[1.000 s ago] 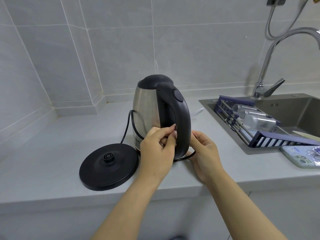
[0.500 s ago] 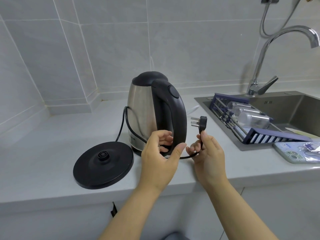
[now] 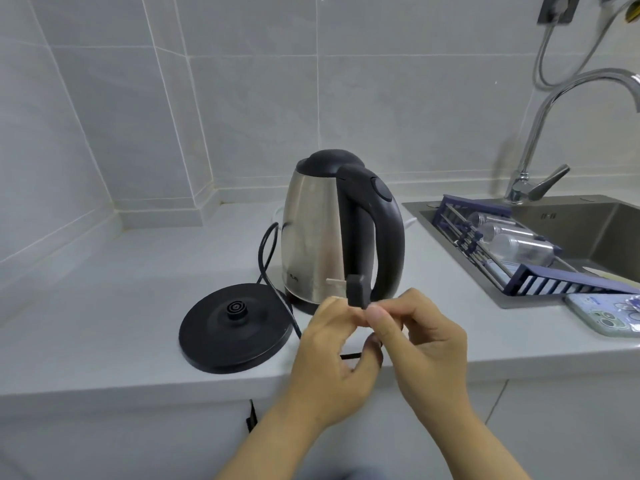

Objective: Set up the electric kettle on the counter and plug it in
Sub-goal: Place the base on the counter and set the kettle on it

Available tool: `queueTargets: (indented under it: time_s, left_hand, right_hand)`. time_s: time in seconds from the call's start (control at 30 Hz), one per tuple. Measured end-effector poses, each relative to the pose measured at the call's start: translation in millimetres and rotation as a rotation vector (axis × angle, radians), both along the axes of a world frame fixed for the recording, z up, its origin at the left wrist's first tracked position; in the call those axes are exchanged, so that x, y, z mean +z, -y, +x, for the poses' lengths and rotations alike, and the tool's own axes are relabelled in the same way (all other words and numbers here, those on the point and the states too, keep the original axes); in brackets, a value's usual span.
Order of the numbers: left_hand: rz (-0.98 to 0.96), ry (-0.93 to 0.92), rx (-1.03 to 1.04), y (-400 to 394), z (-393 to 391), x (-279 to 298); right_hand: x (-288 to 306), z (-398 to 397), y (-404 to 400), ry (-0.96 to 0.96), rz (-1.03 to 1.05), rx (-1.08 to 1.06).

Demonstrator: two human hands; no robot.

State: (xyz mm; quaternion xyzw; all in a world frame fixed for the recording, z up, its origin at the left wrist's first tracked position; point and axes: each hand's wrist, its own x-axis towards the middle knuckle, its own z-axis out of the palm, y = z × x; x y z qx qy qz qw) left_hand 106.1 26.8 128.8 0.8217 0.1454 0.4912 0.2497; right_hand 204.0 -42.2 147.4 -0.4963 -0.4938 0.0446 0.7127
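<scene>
**A:** Where are we in the job?

**B:** I read it as the cord step. Both hands meet low in the middle of the frame, in front of the kettle. My right hand pinches the black plug at its lower end, prongs pointing left. My left hand is curled in against it with the fingertips at the plug; the cord passes near its palm, though I cannot tell whether it truly grips it.

**A:** And the kettle itself?

**B:** Upright on the tabletop, mid-frame, not on its base. The base lies flat just left of it, the two almost touching. The cord loops up behind the kettle's left side.

**A:** Next?

**B:** I judge the plug needs carrying to the socket in the upper right corner, above the tap, with enough slack freed. Then the kettle wants seating on the base.
</scene>
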Motion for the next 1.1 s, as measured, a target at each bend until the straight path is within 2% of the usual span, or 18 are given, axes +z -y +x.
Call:
queueTargets:
  time_s: [0.1,0.23,0.3,0.37,0.53,0.73,0.8,0.97,1.1]
  left_hand:
    - [0.036,0.025,-0.014,-8,-15,4]
    - [0.048,-0.041,0.0,-14,-34,9]
    - [0.004,-0.079,0.031,-18,-39,7]
    - [-0.12,-0.088,0.007,-22,-44,8]
    - [-0.403,0.11,-0.058,-27,-54,22]
    - [-0.487,0.303,-0.062,-44,-66,33]
    - [-0.497,0.344,-0.06,-51,-71,37]
    - [-0.491,0.376,0.004,-77,-90,43]
    - [-0.548,0.386,0.081,-94,-103,45]
  right_hand:
    - [5,-10,-5,0.01,-0.001,-0.001]
    - [11,-22,-15,0.031,-0.04,-0.006]
    - [15,-27,-19,0.047,-0.054,0.006]
    - [17,-33,-23,0.058,-0.058,0.034]
    - [16,-46,-34,-0.075,-0.046,0.117]
    - [4,-56,-61,-0.129,-0.125,0.053]
    - [-1,-60,-72,-0.073,-0.196,0.023]
    - [-15,-77,-104,0.266,-0.454,-0.056]
    - [-13,-93,-120,0.408,-0.613,-0.096]
